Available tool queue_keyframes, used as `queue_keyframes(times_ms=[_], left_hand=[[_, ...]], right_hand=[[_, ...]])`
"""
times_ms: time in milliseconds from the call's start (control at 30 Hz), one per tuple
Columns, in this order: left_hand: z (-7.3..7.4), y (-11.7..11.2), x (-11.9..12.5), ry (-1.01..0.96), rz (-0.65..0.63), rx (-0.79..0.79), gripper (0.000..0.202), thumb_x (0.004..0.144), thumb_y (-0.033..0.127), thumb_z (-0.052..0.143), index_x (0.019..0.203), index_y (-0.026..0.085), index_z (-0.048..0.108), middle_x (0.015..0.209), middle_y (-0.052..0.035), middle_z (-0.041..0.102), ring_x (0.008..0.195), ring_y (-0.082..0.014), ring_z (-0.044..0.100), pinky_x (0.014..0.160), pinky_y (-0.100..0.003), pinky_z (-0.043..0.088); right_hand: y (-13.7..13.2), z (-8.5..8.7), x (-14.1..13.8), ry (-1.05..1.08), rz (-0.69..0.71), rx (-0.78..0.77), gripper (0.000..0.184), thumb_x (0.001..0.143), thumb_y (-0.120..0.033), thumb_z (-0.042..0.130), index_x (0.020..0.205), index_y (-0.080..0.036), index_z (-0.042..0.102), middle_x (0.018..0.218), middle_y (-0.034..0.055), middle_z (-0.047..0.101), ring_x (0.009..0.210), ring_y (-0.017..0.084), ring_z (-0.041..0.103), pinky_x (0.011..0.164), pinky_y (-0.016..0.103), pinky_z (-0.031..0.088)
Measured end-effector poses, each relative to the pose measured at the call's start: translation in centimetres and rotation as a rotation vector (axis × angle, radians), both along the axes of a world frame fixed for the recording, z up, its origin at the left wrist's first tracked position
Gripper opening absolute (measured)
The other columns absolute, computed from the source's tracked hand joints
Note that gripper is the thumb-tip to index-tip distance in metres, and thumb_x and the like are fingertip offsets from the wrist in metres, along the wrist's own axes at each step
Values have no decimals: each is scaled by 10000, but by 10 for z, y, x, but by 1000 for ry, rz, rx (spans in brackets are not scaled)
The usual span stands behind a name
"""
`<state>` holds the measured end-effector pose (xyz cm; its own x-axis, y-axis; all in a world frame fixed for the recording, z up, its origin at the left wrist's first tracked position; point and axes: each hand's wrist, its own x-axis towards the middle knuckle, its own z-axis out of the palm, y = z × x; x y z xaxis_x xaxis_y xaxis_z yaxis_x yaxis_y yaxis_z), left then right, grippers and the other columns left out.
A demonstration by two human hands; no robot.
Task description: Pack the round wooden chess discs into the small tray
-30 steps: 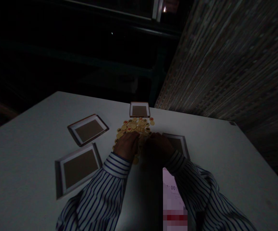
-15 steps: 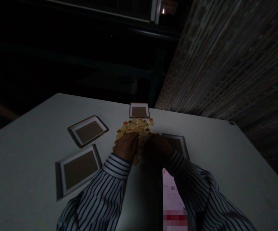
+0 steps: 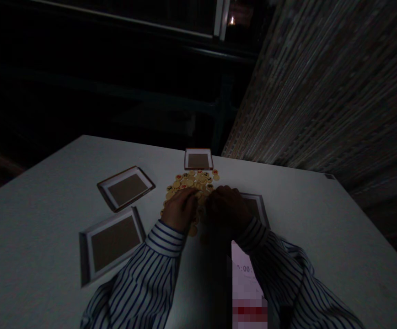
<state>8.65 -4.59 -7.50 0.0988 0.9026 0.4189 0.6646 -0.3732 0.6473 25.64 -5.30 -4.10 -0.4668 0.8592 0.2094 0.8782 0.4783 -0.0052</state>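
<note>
- On my feed, a white table [image 3: 308,219] fills the lower half of a dim frame.
- At the centre, I see a heap of round, pale yellow pieces [image 3: 190,182]; some lie flat with red or black characters facing up, others show plain sides. The visible spread runs longest from upper right to lower left.
- Just left of centre, the left hand [image 3: 181,208] lies over the heap's near part, fingers curled, pointing up and inward.
- Right of centre, the right hand [image 3: 229,208] is curled at the heap's right side, in deep shadow. The hands are close, with pieces between them; I cannot tell whether either grips one.
- Above the heap sits a small shallow tray [image 3: 198,160], long axis left to right.
- Left of centre, I have a brown-rimmed tray [image 3: 128,188] and, below it, a larger grey tray [image 3: 114,242]; both slant up toward the right.
- A dark tray [image 3: 256,205] is partly hidden behind the right hand.
- At lower right of centre, a lit phone [image 3: 243,283] points up the frame, partly covered by a striped sleeve [image 3: 277,260].
</note>
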Motion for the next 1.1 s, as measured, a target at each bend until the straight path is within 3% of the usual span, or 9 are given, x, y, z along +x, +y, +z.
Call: queue_keyframes(times_ms=[233, 600, 933, 1100], left_hand=[[-3, -1, 8, -389, -7, -251, 287, 751, 368, 533, 925, 172, 649, 927, -64, 678, 878, -189, 611, 834, -359, 474], [1, -4, 14, -864, -119, -581, 375, 624, 418, 663, 866, 132, 672, 740, -51, 688, 686, -172, 625, 659, -302, 504], [4, -5, 16, -1054, -124, -639, 347, 549, 386, 733, 791, 141, 687, 737, -48, 691, 680, -154, 624, 683, -272, 494], [2, -4, 16, -1014, -116, -630, 354, 557, 395, 728, 796, 139, 684, 712, -48, 686, 647, -155, 620, 649, -274, 496]], right_hand=[[-5, 7, -2, 79, 43, 138, 271, 863, -380, 376, 849, -186, 566, 846, 63, 546, 810, 190, 430, 687, 317, 239], [-12, 18, -2, 101, 69, 178, 267, 854, -387, 406, 862, -182, 576, 832, 55, 546, 784, 182, 427, 683, 313, 244], [-14, 17, 2, 184, 112, 149, 261, 846, -390, 437, 887, -181, 588, 839, 51, 563, 780, 169, 450, 683, 297, 263], [-16, 15, 7, 249, 127, 138, 241, 852, -375, 441, 932, -203, 588, 836, 35, 574, 785, 157, 472, 688, 288, 276]])
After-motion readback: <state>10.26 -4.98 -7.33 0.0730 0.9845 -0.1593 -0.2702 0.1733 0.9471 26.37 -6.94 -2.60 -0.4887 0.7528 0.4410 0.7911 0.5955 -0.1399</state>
